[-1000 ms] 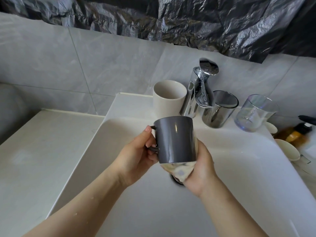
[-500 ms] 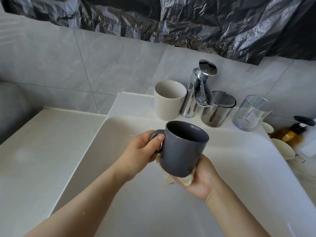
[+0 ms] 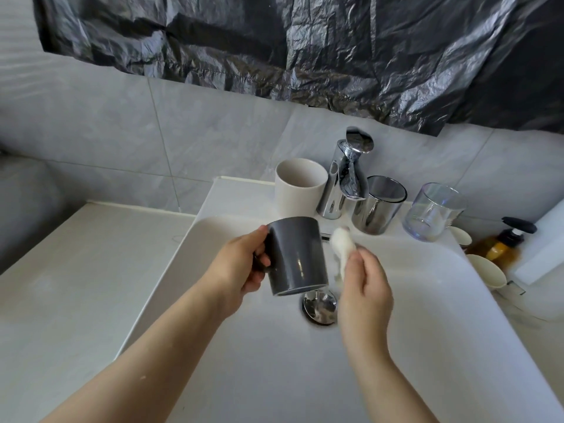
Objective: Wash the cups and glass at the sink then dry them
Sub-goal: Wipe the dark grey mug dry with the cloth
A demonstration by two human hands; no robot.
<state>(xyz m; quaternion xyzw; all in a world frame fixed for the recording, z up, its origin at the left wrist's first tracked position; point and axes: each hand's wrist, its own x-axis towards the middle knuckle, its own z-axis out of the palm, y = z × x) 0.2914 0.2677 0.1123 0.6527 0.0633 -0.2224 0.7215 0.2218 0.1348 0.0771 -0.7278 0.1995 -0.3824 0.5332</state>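
Left hand: fingers curled through the handle of the grey mug, thumb on top of the handle, grasping it firmly. The mug is held above the white sink, roughly upright with its side toward the camera; its mouth is not visible. It hangs just above and to the left of the chrome drain plug.

Right hand: fingertips and thumb pinch a small white cloth, which stands up from the fingers just beside the mug's right wall. The cloth is blurred, so contact with the mug cannot be confirmed.

Back ledge of the sink, left to right: a cream cup, upright and open; the chrome tap; a mirrored tumbler close beside the tap; a clear glass, upright and apart from the tumbler.

Right margin: an amber pump bottle with a black head, and near it two small pale cups.

Left margin: a pale table adjoining the sink.

Background: grey wall tiles, with crumpled black plastic sheeting hanging across the top of them.
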